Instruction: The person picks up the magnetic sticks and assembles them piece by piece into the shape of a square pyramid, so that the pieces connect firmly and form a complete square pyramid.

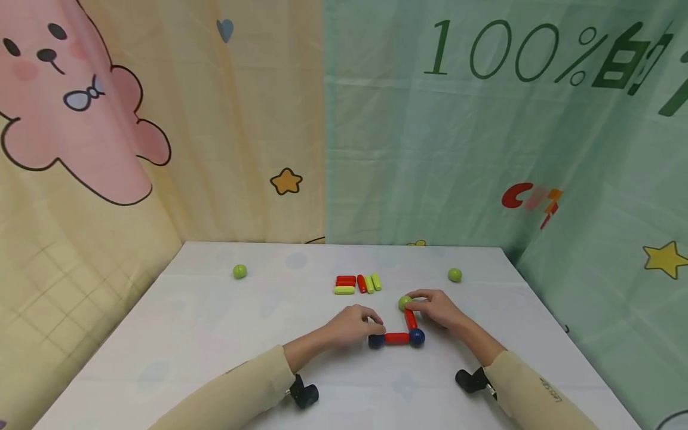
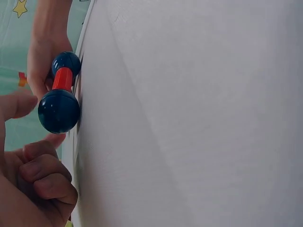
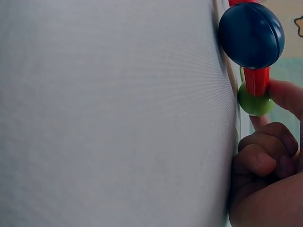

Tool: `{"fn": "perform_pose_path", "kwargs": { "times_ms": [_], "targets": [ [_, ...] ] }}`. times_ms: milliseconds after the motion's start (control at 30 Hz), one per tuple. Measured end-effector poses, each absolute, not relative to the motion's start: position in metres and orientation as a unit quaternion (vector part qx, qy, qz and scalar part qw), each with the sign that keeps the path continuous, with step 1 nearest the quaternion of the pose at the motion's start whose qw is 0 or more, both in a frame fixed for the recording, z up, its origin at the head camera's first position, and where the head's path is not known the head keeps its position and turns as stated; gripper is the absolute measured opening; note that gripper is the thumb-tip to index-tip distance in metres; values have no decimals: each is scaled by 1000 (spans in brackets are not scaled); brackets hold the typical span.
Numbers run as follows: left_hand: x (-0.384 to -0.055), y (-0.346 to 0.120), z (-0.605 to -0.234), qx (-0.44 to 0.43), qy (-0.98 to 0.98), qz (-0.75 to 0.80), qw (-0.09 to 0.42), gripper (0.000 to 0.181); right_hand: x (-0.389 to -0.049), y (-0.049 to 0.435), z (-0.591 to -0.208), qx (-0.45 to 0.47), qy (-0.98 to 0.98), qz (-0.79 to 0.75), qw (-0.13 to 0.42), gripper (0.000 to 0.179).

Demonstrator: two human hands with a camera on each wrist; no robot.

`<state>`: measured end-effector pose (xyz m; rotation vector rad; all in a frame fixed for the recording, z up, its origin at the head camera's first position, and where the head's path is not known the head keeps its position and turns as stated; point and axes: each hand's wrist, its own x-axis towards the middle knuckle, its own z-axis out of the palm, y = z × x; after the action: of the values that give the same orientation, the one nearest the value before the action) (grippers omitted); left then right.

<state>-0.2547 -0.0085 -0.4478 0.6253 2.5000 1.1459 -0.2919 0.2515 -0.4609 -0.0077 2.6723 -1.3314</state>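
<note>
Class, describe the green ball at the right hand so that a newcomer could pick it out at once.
On the white table, two red rods meet at a blue ball, forming an L. Follow the farther rod to its far end: the green ball, gripped by the right hand. Unlike the two green balls lying alone further back, this one sits against a rod.

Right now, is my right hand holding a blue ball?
No, the right hand has its fingers at a green ball at the end of a red rod.
</note>
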Motion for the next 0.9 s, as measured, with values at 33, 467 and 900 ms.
{"fn": "perform_pose_path", "kwargs": {
  "times_ms": [33,467,900],
  "targets": [
    [-257,-6,-449,211,879,400,149,26,-292,252,-461,-1,891,-447,78,43],
    [-290,18,-456,130,895,425,47,52,-291,252,-463,-1,888,-453,81,41],
    [-311,38,-455,80,923,374,26,66,-293,252,-463,6,887,-455,73,40]
  ]
}}
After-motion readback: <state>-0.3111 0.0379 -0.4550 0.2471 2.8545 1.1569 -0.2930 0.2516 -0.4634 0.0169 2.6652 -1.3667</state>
